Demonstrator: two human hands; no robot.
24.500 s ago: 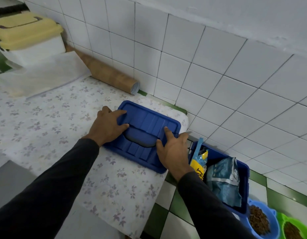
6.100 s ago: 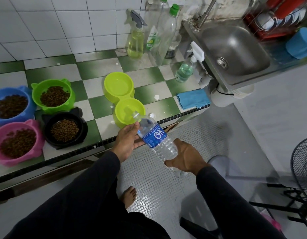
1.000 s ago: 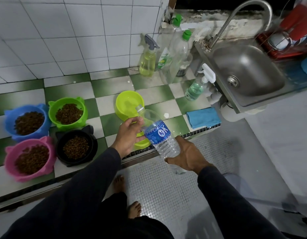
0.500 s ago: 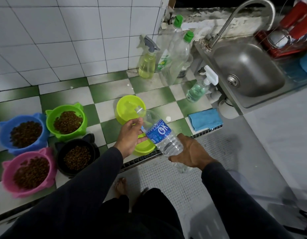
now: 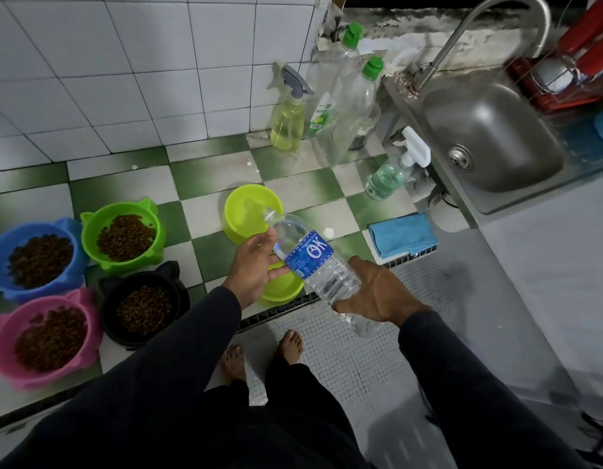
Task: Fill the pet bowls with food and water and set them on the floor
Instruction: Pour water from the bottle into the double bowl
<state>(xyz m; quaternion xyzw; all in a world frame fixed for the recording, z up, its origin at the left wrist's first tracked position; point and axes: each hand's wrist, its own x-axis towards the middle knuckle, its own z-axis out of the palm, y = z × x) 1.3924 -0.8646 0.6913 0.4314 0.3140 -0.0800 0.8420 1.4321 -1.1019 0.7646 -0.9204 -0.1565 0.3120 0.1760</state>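
Observation:
A clear water bottle (image 5: 313, 262) with a blue label is tilted, its uncapped mouth over the far half of a yellow-green double bowl (image 5: 230, 211). My left hand (image 5: 256, 265) holds the bottle's shoulder and my right hand (image 5: 374, 292) grips its lower end. I cannot tell whether water is flowing. Left of the double bowl, on the green-and-white tiled ledge, stand several bowls holding brown kibble: blue (image 5: 39, 292), green (image 5: 124, 264), black (image 5: 178, 292) and pink (image 5: 90, 319).
A steel sink (image 5: 489, 137) with a curved faucet (image 5: 462, 32) is at the right, a red dish rack (image 5: 581, 62) behind it. A spray bottle (image 5: 288, 123), two green-capped bottles (image 5: 347, 106), a pump bottle (image 5: 388, 177) and a blue cloth (image 5: 401, 235) are on the ledge. My bare feet (image 5: 259, 353) stand on grey mosaic floor.
Both hands keep their hold on the bottle. Over the last seconds its mouth has shifted from the near half of the double bowl to the far half.

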